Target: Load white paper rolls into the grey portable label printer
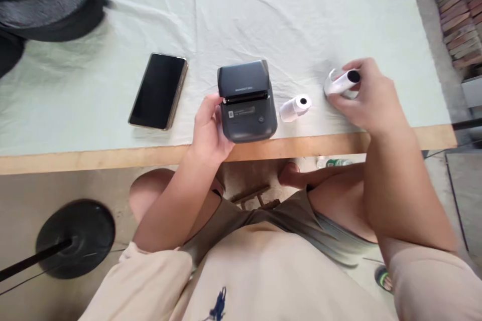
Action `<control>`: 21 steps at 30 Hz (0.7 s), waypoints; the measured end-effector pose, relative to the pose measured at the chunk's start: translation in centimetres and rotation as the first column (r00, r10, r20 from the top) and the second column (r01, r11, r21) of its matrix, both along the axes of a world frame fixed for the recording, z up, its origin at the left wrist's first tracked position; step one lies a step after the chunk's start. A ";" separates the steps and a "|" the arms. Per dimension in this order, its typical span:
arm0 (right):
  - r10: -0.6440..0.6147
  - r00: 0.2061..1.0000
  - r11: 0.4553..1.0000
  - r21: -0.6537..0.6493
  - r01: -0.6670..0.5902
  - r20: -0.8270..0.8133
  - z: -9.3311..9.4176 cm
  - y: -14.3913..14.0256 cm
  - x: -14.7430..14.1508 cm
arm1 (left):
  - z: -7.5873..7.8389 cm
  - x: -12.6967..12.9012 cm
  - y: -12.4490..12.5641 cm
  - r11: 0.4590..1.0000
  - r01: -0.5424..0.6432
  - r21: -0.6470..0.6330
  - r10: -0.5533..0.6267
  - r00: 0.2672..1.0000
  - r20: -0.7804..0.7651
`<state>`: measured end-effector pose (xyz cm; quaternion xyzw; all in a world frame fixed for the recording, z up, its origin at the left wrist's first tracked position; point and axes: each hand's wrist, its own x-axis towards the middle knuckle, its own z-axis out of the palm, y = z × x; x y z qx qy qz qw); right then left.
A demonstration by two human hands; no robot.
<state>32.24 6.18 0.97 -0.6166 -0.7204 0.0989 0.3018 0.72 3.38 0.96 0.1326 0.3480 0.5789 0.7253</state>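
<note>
A small dark grey printer [246, 100] stands near the front edge of the table [263, 5], its lid slightly raised at the top. My left hand [208, 130] rests against the printer's left side, thumb on its edge. My right hand [367, 96] grips a white paper roll [341, 82] with a dark core, held just above the cloth to the right. A second white paper roll [295, 107] lies on the cloth between the printer and my right hand.
A black phone [158, 91] lies screen up left of the printer. A dark bag [45, 2] sits at the back left corner. The table's wooden edge [113, 158] runs across the front. A round black stand base [75, 238] is on the floor at left.
</note>
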 end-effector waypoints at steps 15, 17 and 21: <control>0.151 0.988 0.965 0.220 -0.139 -0.037 6.6 -1.7 -14.4 | 0.7 0.0 -0.4 0.978 0.206 0.011 -0.206 0.978 -0.009; 0.165 0.979 0.942 0.314 -0.120 -0.122 6.9 -1.6 -13.7 | 0.8 -0.1 -0.5 0.983 0.182 -0.003 -0.182 0.983 0.001; 0.101 0.993 0.984 0.141 -0.108 0.056 6.3 -2.5 -11.1 | 0.8 -0.2 -0.6 0.992 0.117 0.051 -0.120 0.992 0.045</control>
